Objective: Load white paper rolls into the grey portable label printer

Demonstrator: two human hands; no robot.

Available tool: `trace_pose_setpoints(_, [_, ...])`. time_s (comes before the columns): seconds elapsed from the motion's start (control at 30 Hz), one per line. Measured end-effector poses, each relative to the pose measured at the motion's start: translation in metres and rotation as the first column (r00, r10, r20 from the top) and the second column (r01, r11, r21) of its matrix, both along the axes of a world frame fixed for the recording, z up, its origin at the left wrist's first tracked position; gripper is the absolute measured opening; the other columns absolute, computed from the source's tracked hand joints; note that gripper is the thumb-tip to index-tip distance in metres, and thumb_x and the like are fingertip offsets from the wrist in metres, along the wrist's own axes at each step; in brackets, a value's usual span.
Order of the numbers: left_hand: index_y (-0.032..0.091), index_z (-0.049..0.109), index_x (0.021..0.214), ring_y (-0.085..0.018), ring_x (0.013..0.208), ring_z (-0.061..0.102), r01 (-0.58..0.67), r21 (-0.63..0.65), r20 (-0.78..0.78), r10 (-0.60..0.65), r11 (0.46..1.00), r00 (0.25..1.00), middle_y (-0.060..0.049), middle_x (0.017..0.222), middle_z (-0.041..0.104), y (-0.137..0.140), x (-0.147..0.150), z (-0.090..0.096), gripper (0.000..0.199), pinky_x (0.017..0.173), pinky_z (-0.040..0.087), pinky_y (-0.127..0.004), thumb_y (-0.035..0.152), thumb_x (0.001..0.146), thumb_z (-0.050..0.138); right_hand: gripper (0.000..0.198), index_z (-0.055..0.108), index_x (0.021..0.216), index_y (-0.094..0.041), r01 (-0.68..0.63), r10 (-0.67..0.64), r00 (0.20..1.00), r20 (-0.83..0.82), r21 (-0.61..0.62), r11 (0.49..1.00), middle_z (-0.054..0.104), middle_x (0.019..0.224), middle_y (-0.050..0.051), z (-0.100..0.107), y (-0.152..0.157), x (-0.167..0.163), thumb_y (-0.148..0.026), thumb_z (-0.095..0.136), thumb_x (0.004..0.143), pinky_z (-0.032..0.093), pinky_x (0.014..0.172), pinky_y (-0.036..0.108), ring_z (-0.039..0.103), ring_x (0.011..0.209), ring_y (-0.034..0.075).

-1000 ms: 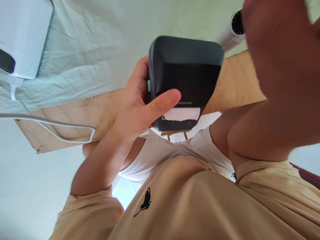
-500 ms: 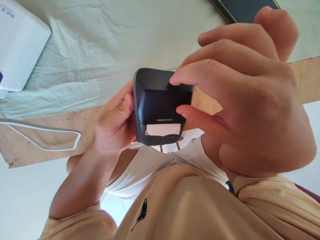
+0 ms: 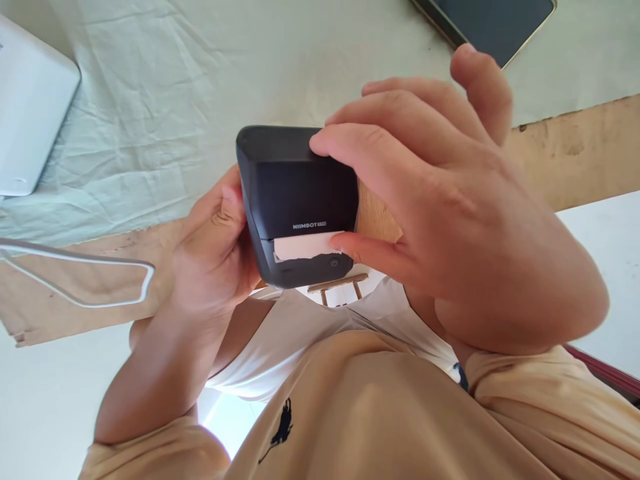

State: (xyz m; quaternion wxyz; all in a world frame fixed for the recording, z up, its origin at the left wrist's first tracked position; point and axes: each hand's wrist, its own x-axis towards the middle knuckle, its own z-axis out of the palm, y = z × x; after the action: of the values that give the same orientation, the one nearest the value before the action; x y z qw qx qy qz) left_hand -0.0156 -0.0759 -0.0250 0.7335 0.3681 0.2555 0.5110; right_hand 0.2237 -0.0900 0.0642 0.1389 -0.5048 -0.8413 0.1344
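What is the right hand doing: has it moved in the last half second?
Yes, to the left: judged against the phone lying in place, the right hand has shifted left.

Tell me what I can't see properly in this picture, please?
In the head view:
Left hand: most fingers are hidden behind the black device.
Pale strip: the thumb of the right hand covers one end.
White box: cut off by the left edge.
Dark flat thing: cut off by the top edge.
Tiny print after "NIIMBOT": too small to read.
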Motion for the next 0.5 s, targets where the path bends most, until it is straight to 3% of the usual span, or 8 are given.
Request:
trace_pose_setpoints(0.1, [0.006, 0.083, 0.107, -0.008, 0.076, 0.073, -0.040, 0.014, 0.022, 0.040, 0.999, 0.999, -0.004, 0.088, 0.070, 0.001, 0.003, 0.002, 0.039, 0.065, 0.066, -0.019, 0.029, 0.121, 0.053, 0.057, 0.052, 0.166, -0.043, -0.052, 0.052, 0.999, -0.010, -0.061, 0.997, 0.060, 0.173, -0.001, 0.002, 0.003, 0.010, -0.048, 0.067, 0.111, 0.021, 0.163, 0.070, 0.051, 0.174, 0.031])
trace_pose_setpoints(0.3, [0.011, 0.075, 0.091, -0.008, 0.081, 0.074, -0.095, -0.058, -0.019, 0.094, 0.994, 0.995, -0.003, 0.086, 0.065, -0.005, 0.007, 0.006, 0.042, 0.068, 0.067, -0.020, 0.027, 0.120, 0.049, 0.063, 0.054, 0.165, -0.053, 0.002, -0.015, 0.996, -0.091, -0.135, 0.991, 0.060, 0.173, -0.006, 0.004, 0.003, 0.016, -0.058, 0.075, 0.106, 0.011, 0.164, 0.071, 0.044, 0.180, 0.034])
trace_pose_setpoints(0.5, [0.010, 0.078, 0.105, -0.001, 0.064, 0.056, -0.106, 0.011, -0.018, 0.106, 0.994, 0.994, 0.001, 0.079, 0.049, -0.004, 0.010, 0.009, 0.044, 0.057, 0.051, -0.010, 0.019, 0.123, 0.039, 0.067, 0.048, 0.171, -0.048, -0.029, 0.027, 0.999, -0.026, -0.079, 0.996, 0.057, 0.174, -0.001, 0.001, 0.002, 0.014, -0.054, 0.072, 0.109, 0.015, 0.161, 0.075, 0.050, 0.174, 0.032])
